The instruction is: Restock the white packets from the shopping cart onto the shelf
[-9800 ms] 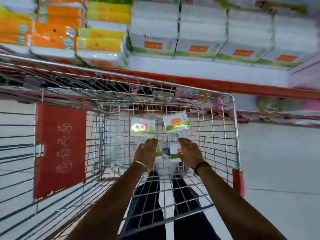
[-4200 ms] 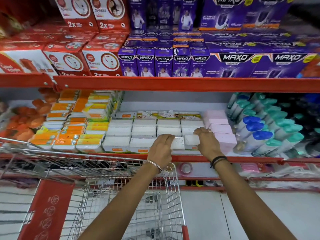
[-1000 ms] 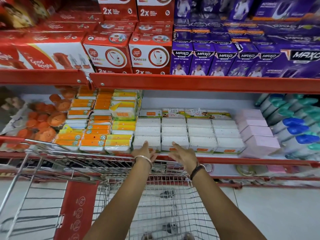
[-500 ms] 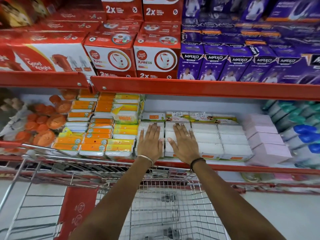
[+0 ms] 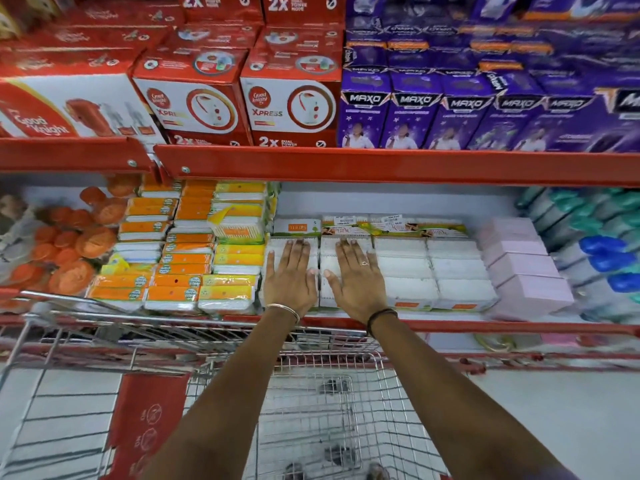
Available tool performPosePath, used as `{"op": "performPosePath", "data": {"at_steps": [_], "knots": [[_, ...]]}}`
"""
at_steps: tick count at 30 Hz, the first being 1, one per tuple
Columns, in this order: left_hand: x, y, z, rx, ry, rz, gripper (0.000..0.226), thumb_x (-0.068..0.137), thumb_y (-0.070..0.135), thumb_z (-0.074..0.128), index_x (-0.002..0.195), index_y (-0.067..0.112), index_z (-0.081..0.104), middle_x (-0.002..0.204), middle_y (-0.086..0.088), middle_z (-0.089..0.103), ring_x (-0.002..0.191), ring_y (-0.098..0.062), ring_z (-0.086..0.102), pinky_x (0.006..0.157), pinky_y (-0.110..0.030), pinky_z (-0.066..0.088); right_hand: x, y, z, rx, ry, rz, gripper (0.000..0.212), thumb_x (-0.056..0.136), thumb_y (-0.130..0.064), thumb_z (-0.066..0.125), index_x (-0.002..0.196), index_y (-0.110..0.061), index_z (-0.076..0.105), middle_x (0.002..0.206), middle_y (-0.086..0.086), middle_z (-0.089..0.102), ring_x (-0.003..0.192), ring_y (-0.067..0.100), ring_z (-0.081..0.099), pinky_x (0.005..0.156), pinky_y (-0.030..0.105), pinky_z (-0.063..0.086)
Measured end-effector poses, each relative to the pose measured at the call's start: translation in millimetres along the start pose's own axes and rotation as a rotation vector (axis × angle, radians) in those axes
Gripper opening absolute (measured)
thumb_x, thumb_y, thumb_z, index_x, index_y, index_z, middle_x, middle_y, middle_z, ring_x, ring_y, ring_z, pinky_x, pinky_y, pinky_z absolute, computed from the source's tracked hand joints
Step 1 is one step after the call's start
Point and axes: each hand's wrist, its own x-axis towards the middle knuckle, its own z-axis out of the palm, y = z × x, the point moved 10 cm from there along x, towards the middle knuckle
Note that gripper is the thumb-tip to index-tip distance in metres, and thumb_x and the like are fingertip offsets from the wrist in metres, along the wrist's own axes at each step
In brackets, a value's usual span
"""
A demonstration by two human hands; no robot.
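We laid both hands flat, fingers spread and gripping nothing — the left hand (image 5: 290, 275) and right hand (image 5: 356, 276) pressed side by side on the white packets (image 5: 405, 268), which sat stacked in rows at the front edge of the shelf (image 5: 485, 326), above the shopping cart (image 5: 311, 410) — orange packets (image 5: 173, 268) just beside them.

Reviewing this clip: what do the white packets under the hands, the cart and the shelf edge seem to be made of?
White packets: probably soft clear plastic film over white contents; faint sheen, printed ends. Silver wire shopping cart: bare metal wire, shiny grid. Red shelf edge: likely painted sheet metal, smooth, with visible screws. Both the left hand and the right hand lie flat on the packets.
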Motion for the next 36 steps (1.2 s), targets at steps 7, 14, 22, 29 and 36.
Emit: {"op": "performPosePath", "data": {"at_steps": [7, 14, 22, 29, 36], "knots": [[-3.6, 50.3, -22.7, -0.069, 0.083, 0.118, 0.066, 0.088, 0.041, 0.004, 0.145, 0.012, 0.02, 0.154, -0.007, 0.024, 0.144, -0.022, 0.009, 0.116, -0.044, -0.001, -22.1, 47.4, -42.9, 0.038, 0.102, 0.068, 0.073, 0.091, -0.058, 0.012, 0.147, -0.012, 0.013, 0.158, 0.008, 0.019, 0.146, 0.019, 0.015, 0.12, 0.041, 0.01], [2.7, 131.6, -1.2, -0.172, 0.01, 0.195, 0.069, 0.088, 0.051, 0.008, 0.147, 0.013, 0.011, 0.158, -0.005, 0.01, 0.144, -0.018, 0.003, 0.117, -0.044, 0.004, -48.8, 139.5, -60.4, 0.015, 0.187, 0.2, 0.067, 0.092, -0.049, 0.014, 0.145, -0.011, 0.023, 0.155, 0.009, 0.027, 0.144, 0.02, 0.022, 0.118, 0.045, 0.019], [5.6, 145.1, 24.6, -0.082, 0.002, 0.179, 0.07, 0.088, 0.054, 0.005, 0.147, 0.016, 0.006, 0.158, -0.001, 0.004, 0.144, -0.015, 0.002, 0.117, -0.042, 0.004, -45.7, 155.7, -43.3, -0.004, 0.149, 0.157, 0.063, 0.092, -0.042, 0.013, 0.145, -0.012, 0.026, 0.154, 0.005, 0.031, 0.143, 0.017, 0.025, 0.117, 0.04, 0.019], [6.0, 147.2, 24.0, -0.038, -0.001, 0.17, 0.07, 0.088, 0.052, 0.007, 0.147, 0.014, 0.012, 0.157, -0.004, 0.013, 0.144, -0.017, 0.009, 0.116, -0.042, 0.005, -44.8, 155.6, -43.4, -0.005, 0.138, 0.151, 0.061, 0.092, -0.038, 0.013, 0.144, -0.01, 0.027, 0.152, 0.006, 0.034, 0.142, 0.018, 0.028, 0.117, 0.041, 0.022], [-9.2, 149.9, -10.9, -0.069, 0.117, 0.169, 0.063, 0.095, 0.048, -0.005, 0.146, 0.015, 0.01, 0.156, -0.004, 0.016, 0.143, -0.016, 0.011, 0.117, -0.042, 0.003, -57.1, 139.6, -73.1, 0.033, 0.2, 0.12, 0.068, 0.091, -0.049, 0.004, 0.147, -0.011, 0.017, 0.157, 0.006, 0.021, 0.145, 0.018, 0.019, 0.119, 0.035, 0.004]]}}
